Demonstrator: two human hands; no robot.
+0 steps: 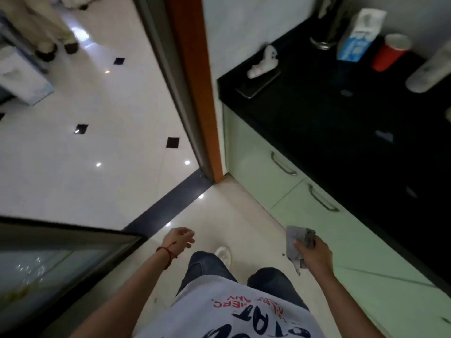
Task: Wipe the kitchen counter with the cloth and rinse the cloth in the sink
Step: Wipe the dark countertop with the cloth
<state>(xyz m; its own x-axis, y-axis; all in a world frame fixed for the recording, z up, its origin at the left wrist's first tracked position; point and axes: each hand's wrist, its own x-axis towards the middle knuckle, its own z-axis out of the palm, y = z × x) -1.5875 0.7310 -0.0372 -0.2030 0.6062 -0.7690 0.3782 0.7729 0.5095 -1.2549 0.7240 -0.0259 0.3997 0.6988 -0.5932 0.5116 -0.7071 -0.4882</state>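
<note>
1. Fingers [299, 243] of the right hand [313, 254] clench a crumpled grey cloth [296, 242], held above the floor beside the green cabinets.
2. Left hand [180, 240] hangs loose, holding nothing.
3. On the black surface [317, 123] stand a red cup [390, 53], contents hidden, and a tissue box [358, 36] with tissue showing on top.

Both bare forearms are reaching forward from the near edge of the view, held low in front of the torso. The left hand [181, 237] is hanging loosely curled and gripping nothing, a red thread bracelet [167, 252] circling its wrist. The right hand [313, 254] is closing around a bunched grey cloth [298, 242], thumb pressing across it.
</note>
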